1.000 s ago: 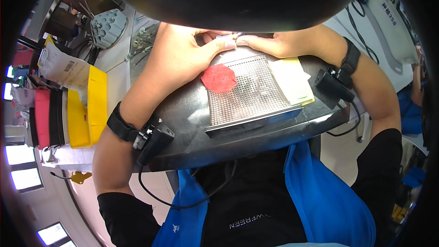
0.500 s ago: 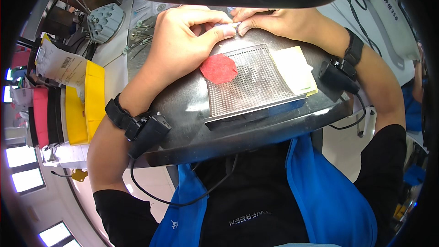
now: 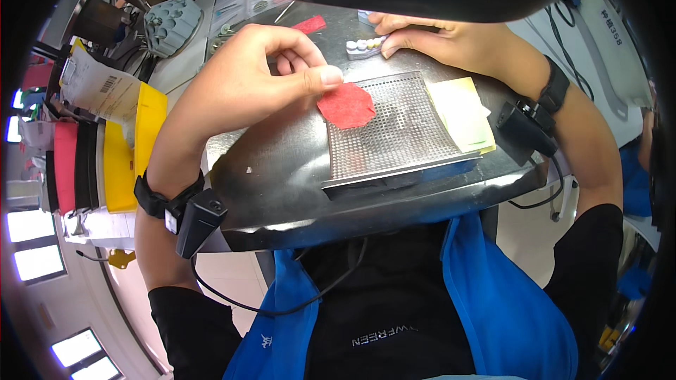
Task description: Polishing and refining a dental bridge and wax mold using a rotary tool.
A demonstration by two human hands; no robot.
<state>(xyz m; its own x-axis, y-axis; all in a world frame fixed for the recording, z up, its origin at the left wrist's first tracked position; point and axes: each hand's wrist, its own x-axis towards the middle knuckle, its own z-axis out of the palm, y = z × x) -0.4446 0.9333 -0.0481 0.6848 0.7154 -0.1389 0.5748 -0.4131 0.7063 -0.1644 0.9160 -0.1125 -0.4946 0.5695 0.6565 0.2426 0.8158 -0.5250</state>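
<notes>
Tooth model (image 3: 364, 49): grasped by right hand (image 3: 458, 43) | left hand (image 3: 246, 74): at red sheet (image 3: 346, 107), grip cannot tell | perforated tray (image 3: 394, 146): sheet on its corner

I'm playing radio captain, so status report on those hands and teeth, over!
Right hand gripping tooth model. Left hand by red sheet, contact unclear. Red sheet partly covering perforated tray.
</notes>
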